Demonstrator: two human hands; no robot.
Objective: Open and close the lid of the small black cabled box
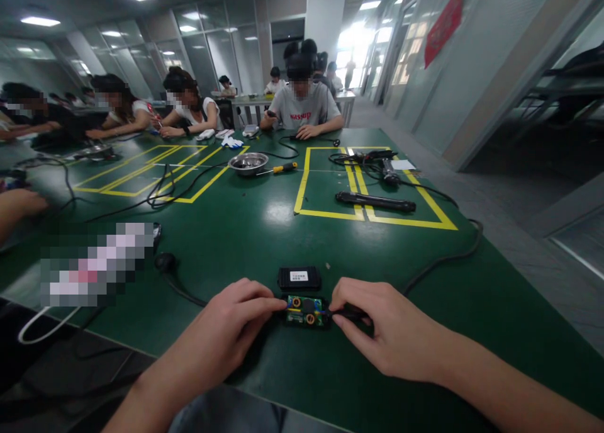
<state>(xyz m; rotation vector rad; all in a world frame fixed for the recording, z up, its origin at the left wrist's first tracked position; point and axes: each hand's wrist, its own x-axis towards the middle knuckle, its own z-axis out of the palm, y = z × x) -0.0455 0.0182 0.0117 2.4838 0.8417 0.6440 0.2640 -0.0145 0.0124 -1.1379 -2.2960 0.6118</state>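
Note:
A small open black case with a green circuit board point(304, 311) inside lies on the green table point(245, 231) near its front edge. My left hand point(236, 323) pinches the left end of the case. My right hand point(382, 329) grips its right end, where a black cable leaves it. The case's black lid point(299, 277), with a white label, lies flat just behind the board, apart from both hands.
A metal bowl point(248, 163) and a yellow-handled screwdriver point(279, 168) lie mid-table. A black rod-shaped tool point(375, 201) and cables sit inside yellow tape boxes at right. Other people sit along the far and left sides. The table's right edge drops to a grey floor.

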